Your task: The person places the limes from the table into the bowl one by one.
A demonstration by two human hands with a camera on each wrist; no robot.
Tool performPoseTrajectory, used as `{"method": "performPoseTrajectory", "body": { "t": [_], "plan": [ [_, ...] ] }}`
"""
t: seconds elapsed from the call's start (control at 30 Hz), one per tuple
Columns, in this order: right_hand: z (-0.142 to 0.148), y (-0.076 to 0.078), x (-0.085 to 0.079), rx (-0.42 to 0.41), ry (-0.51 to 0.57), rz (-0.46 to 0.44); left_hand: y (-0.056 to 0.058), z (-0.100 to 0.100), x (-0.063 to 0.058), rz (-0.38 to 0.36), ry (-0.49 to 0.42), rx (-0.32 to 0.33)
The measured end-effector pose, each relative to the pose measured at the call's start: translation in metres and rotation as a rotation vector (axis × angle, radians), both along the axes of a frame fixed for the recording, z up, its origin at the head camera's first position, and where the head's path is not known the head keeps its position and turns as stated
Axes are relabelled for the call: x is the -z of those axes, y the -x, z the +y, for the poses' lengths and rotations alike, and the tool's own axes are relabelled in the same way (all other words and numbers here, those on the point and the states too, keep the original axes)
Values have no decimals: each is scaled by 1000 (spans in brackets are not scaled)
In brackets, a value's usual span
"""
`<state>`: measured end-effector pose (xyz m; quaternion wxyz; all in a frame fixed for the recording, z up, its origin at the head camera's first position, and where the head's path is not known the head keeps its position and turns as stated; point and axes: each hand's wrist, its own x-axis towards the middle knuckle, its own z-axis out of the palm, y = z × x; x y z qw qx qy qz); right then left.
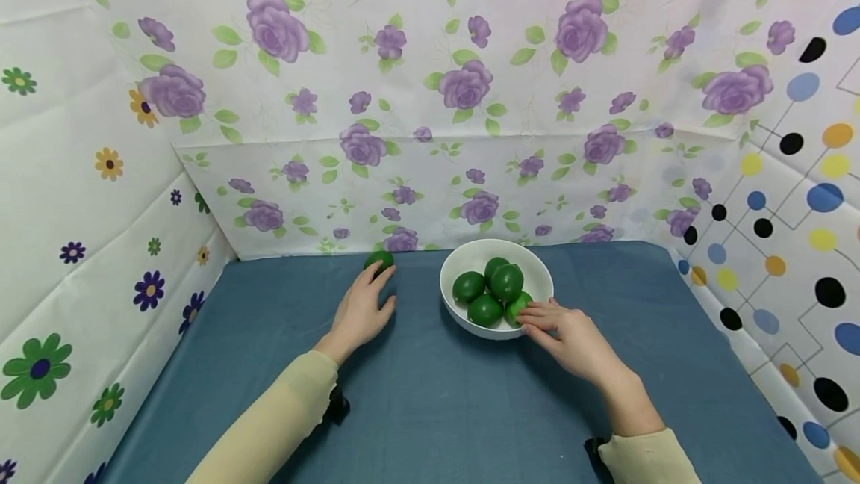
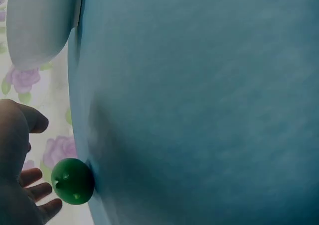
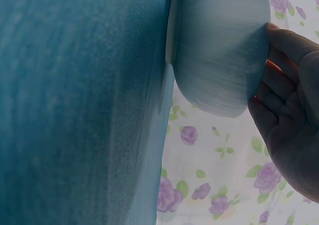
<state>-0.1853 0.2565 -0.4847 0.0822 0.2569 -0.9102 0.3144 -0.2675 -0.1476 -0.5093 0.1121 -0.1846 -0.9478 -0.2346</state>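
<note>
A green lime (image 1: 380, 261) lies at the back edge of the table, left of the bowl. My left hand (image 1: 359, 312) reaches to it, fingers spread and extended, thumb held apart. In the left wrist view the fingertips are close beside the lime (image 2: 73, 181). The white bowl (image 1: 463, 318) stands upright with several limes in it. At its right front, my right hand (image 1: 571, 334) extends its fingers over the rim against a brighter green lime (image 1: 513, 311). The right wrist view shows the thumb at the rim of the bowl (image 3: 219, 56); the fingertips are hidden behind the bowl wall.
A blue cloth covers the table (image 1: 437, 409). Behind it rises a white sheet with purple roses (image 1: 463, 84). Patterned sheets close in both sides, one with flowers (image 1: 67, 245) at left and one with coloured dots (image 1: 793, 245) at right.
</note>
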Motion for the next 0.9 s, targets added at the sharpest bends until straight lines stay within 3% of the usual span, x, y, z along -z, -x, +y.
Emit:
{"method": "performPoseTrajectory", "body": {
  "t": [0.47, 0.9],
  "plan": [
    [0, -1, 0, 8, -3, -9, 37, -9, -8, -134, 87, -133],
    [-1, 0, -1, 2, -1, -4, 54, -4, -12, -275, 85, -172]
  ]
}}
